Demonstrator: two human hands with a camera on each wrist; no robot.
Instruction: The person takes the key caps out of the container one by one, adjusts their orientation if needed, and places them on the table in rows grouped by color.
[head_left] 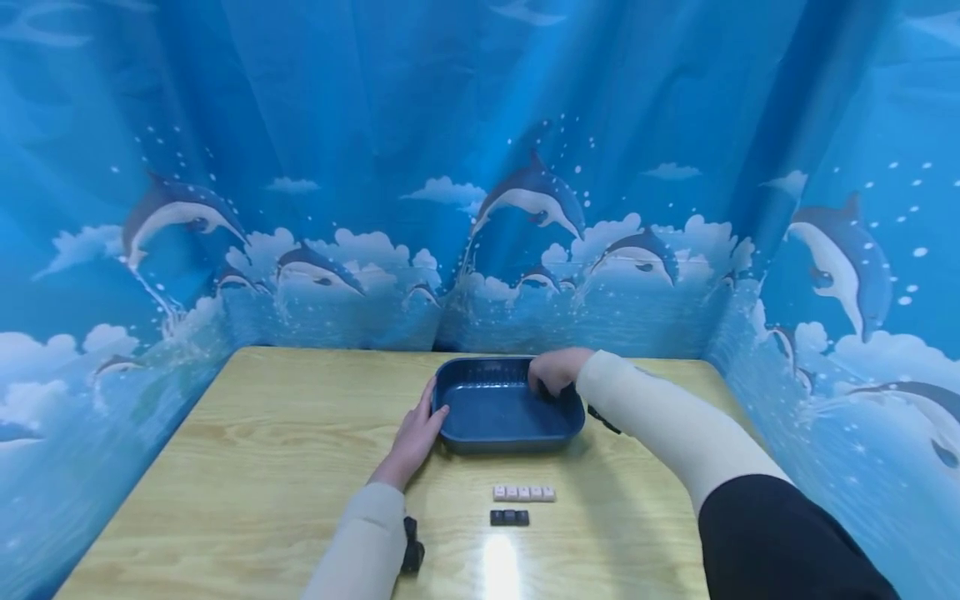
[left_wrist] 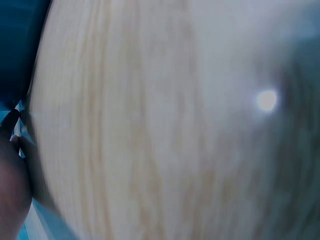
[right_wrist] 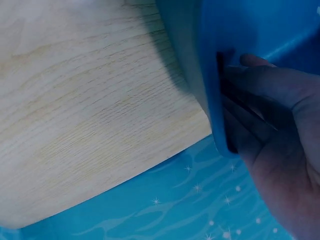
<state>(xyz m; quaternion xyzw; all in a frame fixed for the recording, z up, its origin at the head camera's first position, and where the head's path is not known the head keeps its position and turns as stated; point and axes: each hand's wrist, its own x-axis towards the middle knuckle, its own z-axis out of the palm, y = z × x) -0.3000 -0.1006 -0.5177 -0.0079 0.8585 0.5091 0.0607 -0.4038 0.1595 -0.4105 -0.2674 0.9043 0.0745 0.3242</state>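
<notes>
A dark blue rectangular tray point(head_left: 495, 446) sits toward the back of the table. My left hand point(head_left: 414, 429) holds its left side, thumb over the rim and fingers along the outer wall. My right hand point(head_left: 558, 369) reaches down inside the tray's right end, its fingers curled. In the right wrist view, a small dark piece point(right_wrist: 220, 65) shows at the fingertips, close against the tray wall point(right_wrist: 210, 75); I cannot tell its kind. Nearer me, a row of several pale keycaps point(head_left: 524, 493) lies above a shorter row of black keycaps point(head_left: 509, 517).
The light wood table point(head_left: 300, 433) spreads out on both sides of the tray. A blue curtain printed with dolphins point(head_left: 360, 167) surrounds its back and sides. A bright reflection shows on the tabletop near the front.
</notes>
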